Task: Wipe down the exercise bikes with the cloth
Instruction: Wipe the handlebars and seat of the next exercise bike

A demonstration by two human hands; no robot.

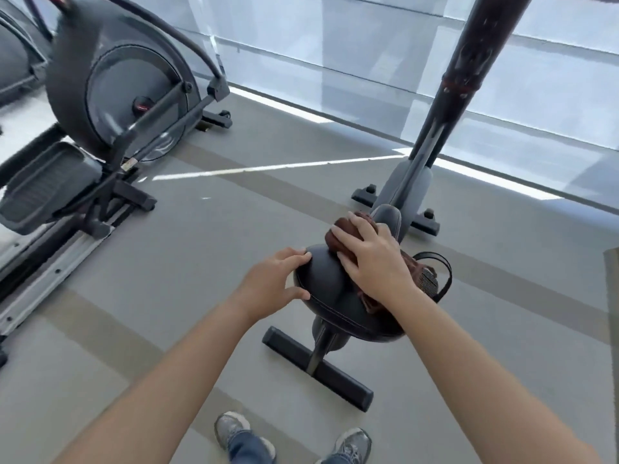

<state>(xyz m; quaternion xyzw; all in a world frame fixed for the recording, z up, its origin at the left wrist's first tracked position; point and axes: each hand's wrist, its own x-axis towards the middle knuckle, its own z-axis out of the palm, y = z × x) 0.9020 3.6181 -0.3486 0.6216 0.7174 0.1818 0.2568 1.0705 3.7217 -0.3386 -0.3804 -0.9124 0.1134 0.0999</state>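
An exercise bike stands in front of me, its black saddle (330,289) at centre and its dark post (469,72) rising to the upper right. My right hand (371,259) presses a brown cloth (345,229) flat onto the front part of the saddle. Part of the cloth trails out under my wrist on the saddle's right side. My left hand (271,283) grips the saddle's left edge, thumb below and fingers on top. The bike's rear foot bar (318,366) lies on the floor under the saddle.
An elliptical trainer (110,95) with a grey flywheel cover and pedals (43,192) stands at the left. A large window (368,45) runs along the far side. A pedal with a strap (432,279) sticks out to the saddle's right. My shoes (291,437) are at the bottom.
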